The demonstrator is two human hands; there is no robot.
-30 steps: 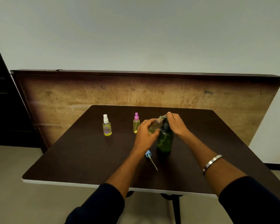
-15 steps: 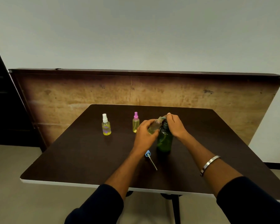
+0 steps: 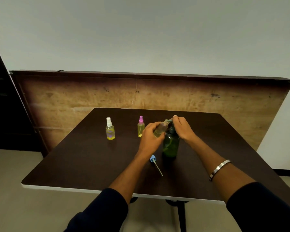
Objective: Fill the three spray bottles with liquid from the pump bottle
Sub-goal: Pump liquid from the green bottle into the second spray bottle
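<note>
Two hands meet at frame centre: left hand [image 3: 150, 137] grips an uncapped spray bottle [image 3: 161, 129], right hand [image 3: 182, 128] pinches the green pump bottle [image 3: 170, 146]'s nozzle.

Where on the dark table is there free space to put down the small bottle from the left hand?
Free: the wide strip between the white-capped spray bottle and the table's near-left edge; also the right side beyond the right hand. Crowded: around the green pump bottle, blue spray cap and pink-capped spray bottle.

Green pump bottle [image 3: 170, 145] upright, uncapped spray bottle [image 3: 161, 129] tilted at spout
</note>
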